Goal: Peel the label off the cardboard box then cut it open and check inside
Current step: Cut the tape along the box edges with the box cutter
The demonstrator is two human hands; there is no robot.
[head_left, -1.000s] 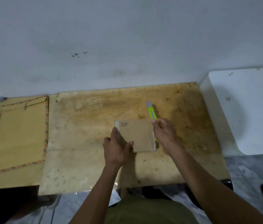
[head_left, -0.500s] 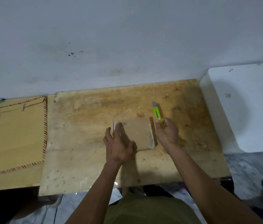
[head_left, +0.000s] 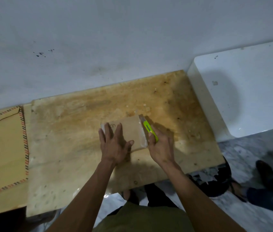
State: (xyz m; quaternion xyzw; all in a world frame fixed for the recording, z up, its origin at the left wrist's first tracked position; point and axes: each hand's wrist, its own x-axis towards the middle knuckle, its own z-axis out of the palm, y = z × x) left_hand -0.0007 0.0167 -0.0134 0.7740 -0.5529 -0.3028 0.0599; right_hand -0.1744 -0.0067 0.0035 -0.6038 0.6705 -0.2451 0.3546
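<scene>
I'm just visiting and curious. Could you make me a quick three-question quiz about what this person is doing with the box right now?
1. True or false: the left hand lies flat on the cardboard box.
2. Which hand holds the green cutter? A) left B) right C) neither
3. Fill in: the cutter sits along the box's ____ edge, as the person sees it.

Key: 1 true. 2 B, the right hand. 3 right.

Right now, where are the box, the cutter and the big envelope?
cardboard box (head_left: pixel 129 131), head view, bare middle of its top face.
green utility knife (head_left: pixel 149 129), head view, its handle above the right hand.
brown envelope (head_left: pixel 1 148), head view, its flat middle.
</scene>
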